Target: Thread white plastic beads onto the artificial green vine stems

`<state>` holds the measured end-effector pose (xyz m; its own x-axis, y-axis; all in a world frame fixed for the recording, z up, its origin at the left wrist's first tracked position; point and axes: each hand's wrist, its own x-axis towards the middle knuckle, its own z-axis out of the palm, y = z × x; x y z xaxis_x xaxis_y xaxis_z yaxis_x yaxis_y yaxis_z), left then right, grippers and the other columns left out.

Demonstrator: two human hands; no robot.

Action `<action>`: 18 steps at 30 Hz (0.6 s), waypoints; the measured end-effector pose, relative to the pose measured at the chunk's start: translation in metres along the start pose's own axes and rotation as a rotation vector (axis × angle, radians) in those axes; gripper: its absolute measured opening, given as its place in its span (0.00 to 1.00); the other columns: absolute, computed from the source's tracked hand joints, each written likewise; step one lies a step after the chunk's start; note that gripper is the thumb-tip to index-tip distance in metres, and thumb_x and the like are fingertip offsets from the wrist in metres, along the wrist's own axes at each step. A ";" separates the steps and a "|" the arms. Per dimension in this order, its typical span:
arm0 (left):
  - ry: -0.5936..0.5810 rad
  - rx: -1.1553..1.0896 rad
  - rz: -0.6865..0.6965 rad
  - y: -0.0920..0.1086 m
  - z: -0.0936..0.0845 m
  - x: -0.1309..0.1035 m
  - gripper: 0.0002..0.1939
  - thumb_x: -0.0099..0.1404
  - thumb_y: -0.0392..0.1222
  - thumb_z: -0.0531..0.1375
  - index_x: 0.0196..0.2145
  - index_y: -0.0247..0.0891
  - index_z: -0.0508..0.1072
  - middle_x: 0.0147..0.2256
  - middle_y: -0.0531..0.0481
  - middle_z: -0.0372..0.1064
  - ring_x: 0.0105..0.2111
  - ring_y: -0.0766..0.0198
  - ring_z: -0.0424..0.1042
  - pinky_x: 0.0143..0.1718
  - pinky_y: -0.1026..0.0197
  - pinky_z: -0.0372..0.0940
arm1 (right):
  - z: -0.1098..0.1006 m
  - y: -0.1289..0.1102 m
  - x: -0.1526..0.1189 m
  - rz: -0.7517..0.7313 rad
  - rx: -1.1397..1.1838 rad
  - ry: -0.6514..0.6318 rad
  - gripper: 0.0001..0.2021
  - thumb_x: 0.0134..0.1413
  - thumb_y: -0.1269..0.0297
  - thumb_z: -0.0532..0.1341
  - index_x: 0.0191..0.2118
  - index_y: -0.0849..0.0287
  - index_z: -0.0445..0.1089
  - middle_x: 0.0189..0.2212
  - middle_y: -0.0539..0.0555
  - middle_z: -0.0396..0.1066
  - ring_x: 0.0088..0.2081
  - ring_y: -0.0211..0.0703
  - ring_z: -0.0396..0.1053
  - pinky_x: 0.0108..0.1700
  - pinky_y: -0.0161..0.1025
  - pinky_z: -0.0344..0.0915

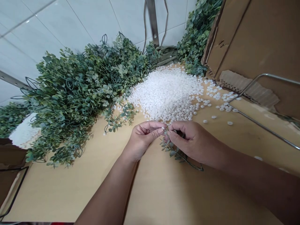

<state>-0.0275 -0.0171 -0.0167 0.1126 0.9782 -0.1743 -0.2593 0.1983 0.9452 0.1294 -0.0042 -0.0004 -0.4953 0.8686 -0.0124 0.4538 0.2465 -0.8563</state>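
No text, label, brand, number or sign can be read. The cardboard box [264, 47], beyond and to the right of the right hand [191, 136], carries small dark marks [221, 43], too unclear to tell as lettering.

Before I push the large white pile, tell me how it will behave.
The large white pile would probably slump and spread, being a mound of loose pieces. Stray pieces might slide easily: the tabletop looks smooth. Each is likely light, being tiny beside the fingers.
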 end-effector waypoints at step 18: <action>-0.023 -0.024 -0.011 0.000 -0.001 0.001 0.07 0.45 0.37 0.68 0.26 0.37 0.78 0.23 0.53 0.74 0.24 0.71 0.71 0.32 0.67 0.66 | 0.000 0.000 0.002 0.036 0.037 0.001 0.11 0.49 0.67 0.51 0.19 0.60 0.58 0.14 0.44 0.52 0.18 0.30 0.49 0.19 0.31 0.47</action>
<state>-0.0279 -0.0156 -0.0172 0.1376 0.9743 -0.1783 -0.2806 0.2110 0.9363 0.1284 -0.0025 -0.0006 -0.4785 0.8770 -0.0434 0.4438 0.1989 -0.8737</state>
